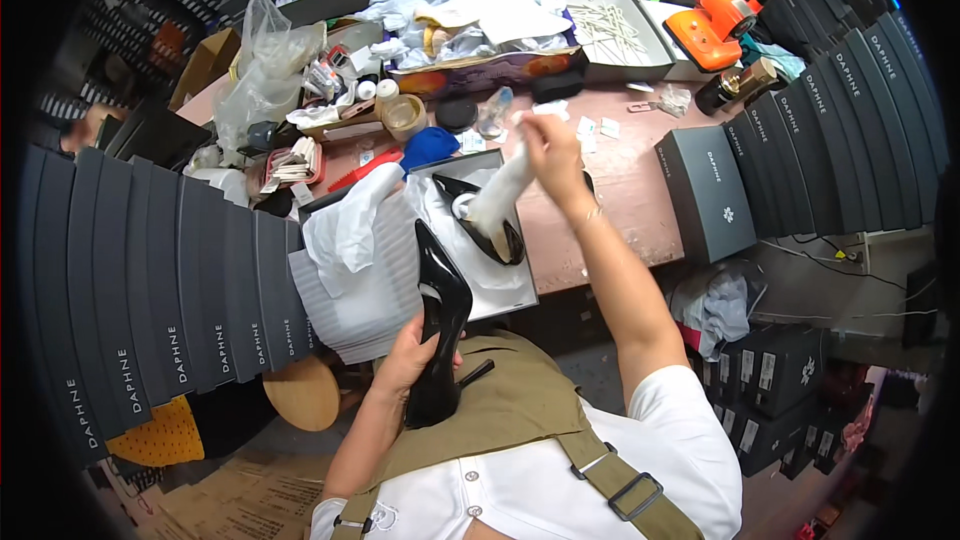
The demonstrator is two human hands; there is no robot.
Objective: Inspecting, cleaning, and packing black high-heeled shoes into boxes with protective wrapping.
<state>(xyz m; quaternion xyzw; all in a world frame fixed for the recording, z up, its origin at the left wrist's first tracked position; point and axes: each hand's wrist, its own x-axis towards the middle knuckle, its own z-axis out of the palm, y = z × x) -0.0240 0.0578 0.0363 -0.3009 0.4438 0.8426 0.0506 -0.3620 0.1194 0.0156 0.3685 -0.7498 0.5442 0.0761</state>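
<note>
Presently, the left hand (404, 360) has its fingers wrapped round the side of a glossy black pointed-toe high-heeled shoe (458, 312), near the khaki apron (510, 390), its toe pointing far; the right hand (556, 158) has its fingers closed on the far end of an elongated white wad (506, 185); the wad's near end is at a second glossy black shoe (512, 240) inside an open white-lined box (505, 292) on the pink surface (625, 210); whether they touch, I cannot tell.

Glossy black pump (454, 312), toe pointing away, in left hand (406, 354); white elongated wrap (503, 190) in right hand (555, 155).
</note>
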